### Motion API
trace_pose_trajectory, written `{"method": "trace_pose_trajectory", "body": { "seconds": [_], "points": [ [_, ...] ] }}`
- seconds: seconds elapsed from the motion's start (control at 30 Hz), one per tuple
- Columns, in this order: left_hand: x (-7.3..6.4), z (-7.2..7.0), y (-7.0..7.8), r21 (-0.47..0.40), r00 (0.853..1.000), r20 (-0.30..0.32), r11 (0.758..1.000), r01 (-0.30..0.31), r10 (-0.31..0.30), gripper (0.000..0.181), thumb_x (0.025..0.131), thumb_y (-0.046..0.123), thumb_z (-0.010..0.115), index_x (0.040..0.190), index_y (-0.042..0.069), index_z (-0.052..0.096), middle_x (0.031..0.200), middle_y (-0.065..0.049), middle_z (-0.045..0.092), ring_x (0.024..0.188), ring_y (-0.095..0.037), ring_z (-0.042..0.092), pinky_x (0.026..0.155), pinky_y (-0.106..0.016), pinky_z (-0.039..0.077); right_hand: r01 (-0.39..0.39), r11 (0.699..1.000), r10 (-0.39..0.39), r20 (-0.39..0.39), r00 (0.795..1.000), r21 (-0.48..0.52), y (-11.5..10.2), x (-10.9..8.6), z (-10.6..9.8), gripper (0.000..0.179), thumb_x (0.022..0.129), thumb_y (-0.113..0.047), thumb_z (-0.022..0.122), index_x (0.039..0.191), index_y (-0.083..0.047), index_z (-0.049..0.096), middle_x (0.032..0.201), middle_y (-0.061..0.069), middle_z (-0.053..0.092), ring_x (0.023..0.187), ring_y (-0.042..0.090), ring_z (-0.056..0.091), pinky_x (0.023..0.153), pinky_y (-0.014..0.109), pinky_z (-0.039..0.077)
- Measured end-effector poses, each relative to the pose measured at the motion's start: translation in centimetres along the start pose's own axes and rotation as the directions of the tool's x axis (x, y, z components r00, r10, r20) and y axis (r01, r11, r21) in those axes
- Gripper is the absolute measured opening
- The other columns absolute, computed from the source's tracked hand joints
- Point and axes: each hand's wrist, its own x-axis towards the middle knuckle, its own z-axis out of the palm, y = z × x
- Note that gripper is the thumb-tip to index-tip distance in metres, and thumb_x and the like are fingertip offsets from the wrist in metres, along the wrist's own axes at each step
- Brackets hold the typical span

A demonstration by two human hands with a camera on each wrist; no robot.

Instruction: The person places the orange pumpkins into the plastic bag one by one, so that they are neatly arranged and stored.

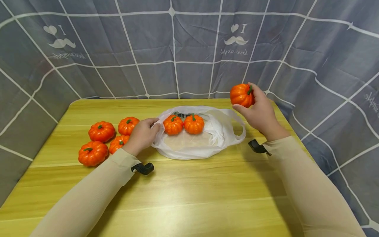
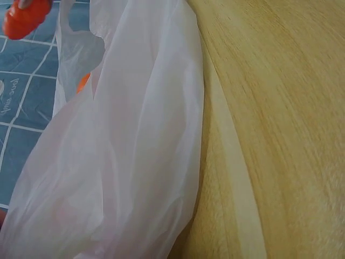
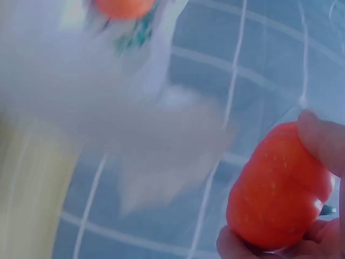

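Observation:
My right hand [image 1: 262,113] holds a small orange pumpkin [image 1: 240,95] with a green stem in the air, above the right end of the white plastic bag [image 1: 189,153]. The right wrist view shows the thumb and fingers around this pumpkin [image 3: 277,189]. At the bag's left rim my left hand [image 1: 143,135] pinches the plastic; its fingertips are partly hidden. Inside the bag's mouth two pumpkins, one on the left [image 1: 173,125] and one on the right [image 1: 193,124], lie side by side. In the left wrist view the bag [image 2: 145,124] stands stretched upward.
Several more pumpkins [image 1: 93,153] sit on the wooden table [image 1: 189,194] left of my left hand, one partly behind the forearm. A grey curtain [image 1: 195,42] with white grid lines surrounds the table's back and sides. The bag's handle loop [image 1: 243,131] reaches out to the right.

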Motion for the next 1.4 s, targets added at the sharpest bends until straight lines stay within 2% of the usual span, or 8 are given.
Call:
{"method": "trace_pose_trajectory", "body": {
  "seconds": [0.17,0.3,0.4,0.53,0.93,1.03,1.3,1.4],
  "points": [
    [-0.1,-0.1,0.1,0.007,1.000,0.004,1.000,0.004,-0.004,0.053,0.109,0.031,0.045,0.156,0.006,0.051,0.155,-0.020,0.055,0.123,-0.036,0.059,0.106,-0.051,0.054,0.141,0.990,-0.138,0.106,0.985,-0.030,-2.2,-1.1,2.4,0.087,0.090,-0.020,0.084,0.160,-0.001,0.036,0.150,0.022,0.052,0.124,0.037,0.058,0.109,0.055,0.050],
    [-0.1,-0.1,0.1,0.017,1.000,-0.006,1.000,-0.004,0.004,0.054,0.109,0.032,0.045,0.155,0.006,0.052,0.153,-0.020,0.057,0.121,-0.036,0.060,0.104,-0.050,0.054,0.218,0.975,-0.201,0.236,0.951,-0.046,-3.0,-1.9,4.9,0.086,0.089,-0.020,0.086,0.158,-0.002,0.038,0.155,0.017,0.050,0.133,0.035,0.056,0.116,0.053,0.046],
    [0.0,0.0,0.0,0.024,1.000,-0.012,1.000,-0.015,0.015,0.053,0.109,0.032,0.045,0.154,0.005,0.053,0.151,-0.020,0.058,0.120,-0.037,0.061,0.103,-0.050,0.054,0.235,0.970,-0.205,0.327,0.923,-0.057,-2.8,-2.2,6.4,0.087,0.088,-0.020,0.087,0.158,-0.001,0.038,0.157,0.016,0.048,0.139,0.035,0.052,0.120,0.051,0.044],
    [-0.1,0.1,0.0,0.027,1.000,-0.012,0.999,-0.027,0.027,0.052,0.109,0.031,0.046,0.153,0.004,0.053,0.151,-0.022,0.058,0.124,-0.037,0.061,0.108,-0.053,0.052,0.201,0.974,-0.145,0.392,0.908,-0.104,-2.0,-2.2,7.5,0.091,0.089,-0.021,0.086,0.160,-0.001,0.035,0.164,0.016,0.042,0.147,0.036,0.047,0.124,0.051,0.039],
    [0.0,0.3,-0.2,0.040,0.999,-0.023,0.998,-0.041,0.042,0.052,0.109,0.031,0.046,0.153,0.004,0.054,0.151,-0.022,0.058,0.127,-0.038,0.061,0.109,-0.054,0.051,0.077,0.971,0.023,0.414,0.910,-0.225,0.5,-1.1,8.2,0.089,0.091,-0.025,0.083,0.163,-0.009,0.033,0.166,0.013,0.040,0.146,0.040,0.044,0.121,0.057,0.040],
    [0.0,0.3,-0.2,0.043,0.999,-0.023,0.998,-0.042,0.044,0.052,0.108,0.031,0.045,0.152,0.004,0.055,0.152,-0.022,0.058,0.130,-0.038,0.060,0.111,-0.054,0.050,0.067,0.970,0.038,0.414,0.910,-0.236,0.9,-0.9,8.3,0.088,0.092,-0.024,0.082,0.163,-0.008,0.032,0.166,0.014,0.039,0.147,0.042,0.041,0.122,0.059,0.037],
    [-0.1,0.4,-0.2,0.054,0.999,-0.023,0.998,-0.040,0.041,0.052,0.108,0.031,0.046,0.152,0.004,0.055,0.152,-0.021,0.058,0.134,-0.039,0.058,0.113,-0.055,0.048,0.059,0.976,0.029,0.398,0.917,-0.208,1.9,-0.5,9.0,0.081,0.091,-0.018,0.081,0.159,-0.005,0.037,0.160,0.017,0.044,0.139,0.038,0.051,0.120,0.054,0.042],
    [0.0,0.4,-0.2,0.051,0.999,-0.020,0.998,-0.039,0.040,0.052,0.108,0.031,0.046,0.152,0.004,0.055,0.153,-0.020,0.057,0.136,-0.039,0.057,0.115,-0.055,0.047,0.048,0.975,0.044,0.403,0.914,-0.216,2.1,-0.5,9.2,0.083,0.090,-0.017,0.082,0.159,-0.005,0.036,0.162,0.018,0.041,0.141,0.039,0.049,0.122,0.055,0.040]
  ]
}}
